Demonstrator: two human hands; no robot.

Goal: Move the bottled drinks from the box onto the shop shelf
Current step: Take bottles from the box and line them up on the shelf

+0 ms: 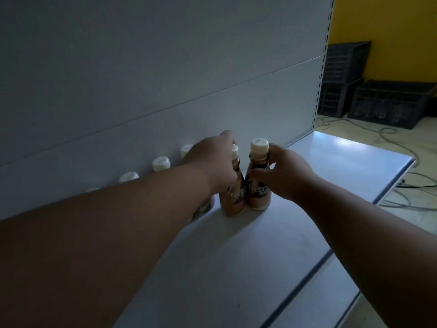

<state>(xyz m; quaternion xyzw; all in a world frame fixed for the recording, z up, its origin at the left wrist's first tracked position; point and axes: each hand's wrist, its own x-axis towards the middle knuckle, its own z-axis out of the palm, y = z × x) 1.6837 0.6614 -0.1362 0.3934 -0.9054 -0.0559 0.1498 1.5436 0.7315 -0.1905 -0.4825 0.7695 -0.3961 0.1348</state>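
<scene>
Two brown coffee bottles with cream caps stand side by side on the white shelf (319, 176). My left hand (212, 162) grips the left bottle (234, 197) around its neck and shoulder, hiding most of its cap. My right hand (281, 176) holds the right bottle (257, 185) at its neck, cap showing above my fingers. Behind my left forearm, a row of bottles stands along the back panel; only their cream caps (160, 163) show. The box is out of view.
The grey back panel (165, 79) rises right behind the bottles. The shelf runs on to the right, ending at an edge (402, 171). Beyond it are black plastic crates (387, 102), cables on the floor (390, 138) and a yellow wall.
</scene>
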